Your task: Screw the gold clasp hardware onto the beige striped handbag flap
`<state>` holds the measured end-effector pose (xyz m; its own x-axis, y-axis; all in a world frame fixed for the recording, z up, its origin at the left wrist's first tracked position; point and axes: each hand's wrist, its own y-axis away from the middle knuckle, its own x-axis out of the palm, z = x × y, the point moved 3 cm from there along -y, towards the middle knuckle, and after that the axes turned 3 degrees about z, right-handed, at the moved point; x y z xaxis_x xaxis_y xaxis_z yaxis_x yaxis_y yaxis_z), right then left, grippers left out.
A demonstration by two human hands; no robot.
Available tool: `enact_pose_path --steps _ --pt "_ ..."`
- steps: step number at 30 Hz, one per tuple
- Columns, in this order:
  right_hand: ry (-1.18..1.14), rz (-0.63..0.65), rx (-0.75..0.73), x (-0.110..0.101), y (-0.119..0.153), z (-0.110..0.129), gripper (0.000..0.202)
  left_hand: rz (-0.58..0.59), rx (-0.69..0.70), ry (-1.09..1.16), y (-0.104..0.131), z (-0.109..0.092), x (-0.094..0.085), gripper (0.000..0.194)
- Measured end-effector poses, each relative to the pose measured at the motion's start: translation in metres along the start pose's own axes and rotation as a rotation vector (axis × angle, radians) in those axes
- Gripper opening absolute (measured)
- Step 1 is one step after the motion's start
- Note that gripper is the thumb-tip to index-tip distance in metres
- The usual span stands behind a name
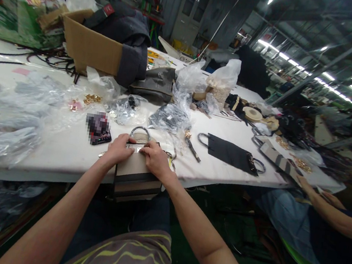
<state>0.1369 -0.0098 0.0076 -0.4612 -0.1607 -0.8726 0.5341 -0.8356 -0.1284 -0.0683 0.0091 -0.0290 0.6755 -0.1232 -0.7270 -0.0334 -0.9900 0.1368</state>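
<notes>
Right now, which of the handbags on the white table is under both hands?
The beige bag with dark stripes at the near table edge; left hand and right hand press its top. The black bag lies untouched.

left hand [119,148] and right hand [156,159] on striped bag [136,179] | table [61,150] edge | phone [99,128] beside

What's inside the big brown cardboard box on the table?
Dark grey clothing fills the cardboard box and spills over its front edge. Whatever lies beneath the clothing is covered.
</notes>
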Motion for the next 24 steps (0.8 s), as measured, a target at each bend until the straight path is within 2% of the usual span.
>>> enact_pose_path --steps 4,9,24 --pt "0.029 -0.022 -0.029 0.005 0.001 0.000 0.037 -0.030 -0.050 0.001 0.006 -0.009 -0.002 0.029" --pt "0.038 -0.073 -0.054 0.009 0.005 -0.001 0.036 -0.116 -0.066 -0.041 0.017 -0.022 -0.003 0.029" --pt "-0.047 -0.262 -0.122 0.023 0.013 -0.005 0.035 -0.114 -0.082 -0.091 0.022 -0.029 -0.001 0.030"
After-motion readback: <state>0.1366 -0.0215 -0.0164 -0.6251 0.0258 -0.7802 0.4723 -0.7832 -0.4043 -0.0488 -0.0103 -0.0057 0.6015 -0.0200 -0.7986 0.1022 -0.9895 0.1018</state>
